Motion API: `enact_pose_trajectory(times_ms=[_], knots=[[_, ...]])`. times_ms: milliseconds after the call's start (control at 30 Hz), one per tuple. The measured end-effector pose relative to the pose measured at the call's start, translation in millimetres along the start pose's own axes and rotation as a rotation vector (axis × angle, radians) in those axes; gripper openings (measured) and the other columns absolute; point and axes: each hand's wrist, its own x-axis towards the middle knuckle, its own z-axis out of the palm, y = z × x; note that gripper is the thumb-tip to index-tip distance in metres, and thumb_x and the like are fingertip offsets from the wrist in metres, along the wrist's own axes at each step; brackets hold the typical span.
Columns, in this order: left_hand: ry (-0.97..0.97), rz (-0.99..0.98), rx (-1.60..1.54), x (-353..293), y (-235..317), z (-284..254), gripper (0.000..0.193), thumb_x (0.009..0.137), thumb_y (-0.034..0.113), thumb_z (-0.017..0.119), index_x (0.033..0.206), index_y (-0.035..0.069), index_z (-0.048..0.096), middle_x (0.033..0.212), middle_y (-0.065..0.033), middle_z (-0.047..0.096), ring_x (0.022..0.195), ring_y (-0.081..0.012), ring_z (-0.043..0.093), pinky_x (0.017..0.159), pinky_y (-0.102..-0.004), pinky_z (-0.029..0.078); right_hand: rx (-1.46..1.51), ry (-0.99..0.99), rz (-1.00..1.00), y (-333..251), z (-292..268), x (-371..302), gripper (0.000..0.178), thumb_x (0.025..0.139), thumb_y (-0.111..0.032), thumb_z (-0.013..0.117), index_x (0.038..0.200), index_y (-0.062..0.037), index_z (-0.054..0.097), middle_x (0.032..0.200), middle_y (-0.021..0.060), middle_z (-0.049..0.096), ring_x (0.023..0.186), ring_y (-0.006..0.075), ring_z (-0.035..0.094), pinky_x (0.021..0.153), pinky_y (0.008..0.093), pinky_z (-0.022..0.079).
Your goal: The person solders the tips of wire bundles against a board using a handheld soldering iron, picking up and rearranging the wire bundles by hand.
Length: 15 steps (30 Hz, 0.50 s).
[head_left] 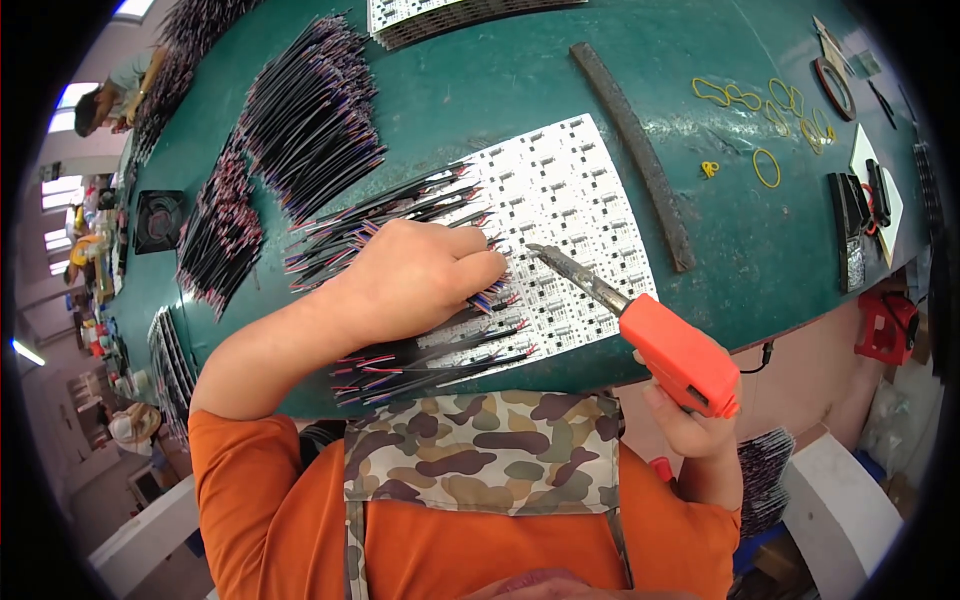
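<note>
A white sheet of circuit boards (570, 210) with small dark parts lies on the green table, its left side covered by rows of wires. My left hand (425, 270) is closed over the left part of the sheet, gripping several thin wires (490, 298) whose blue and red ends poke out beside the fingers. My right hand (690, 420) is wrapped round the handle of a red soldering gun (680, 355). The gun's dark tip points left over the sheet, close to my left hand's fingers; whether it touches a board I cannot tell. Black wires (440, 360) fan out below my left hand.
Big heaps of black wires (310, 110) lie at the far left, near a black fan (158, 220). A dark bar (635, 155) lies right of the sheet, with yellow rubber bands (766, 168) beyond. A stack of boards (440, 25) stands at the back. Other people are at the left.
</note>
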Motion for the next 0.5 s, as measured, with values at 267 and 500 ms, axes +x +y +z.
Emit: enact_pose_trajectory(times_ms=[267, 500], knots=[[-0.008, 0.045, 0.057, 1.2, -0.8, 8.6, 0.013, 0.080, 0.015, 0.059, 0.089, 0.006, 0.060, 0.079, -0.0059, 0.059, 0.073, -0.0262, 0.066, 0.057, -0.0404, 0.053, -0.054, -0.019, -0.067, 0.7, 2.9, 1.5, 0.053, 0.074, 0.003, 0.074, 0.122, 0.0102, 0.055, 0.112, 0.0214, 0.067, 0.096, 0.0303, 0.070, 0.084, 0.0368, 0.056], [-0.048, 0.035, 0.089, 3.2, 0.3, 7.3, 0.009, 0.080, 0.015, 0.058, 0.083, 0.006, 0.059, 0.078, -0.0066, 0.059, 0.072, -0.0262, 0.066, 0.057, -0.0401, 0.053, -0.063, -0.030, -0.056, -1.0, 6.0, 4.2, 0.051, 0.074, 0.005, 0.073, 0.121, 0.0099, 0.056, 0.112, 0.0211, 0.067, 0.096, 0.0314, 0.070, 0.083, 0.0370, 0.056]])
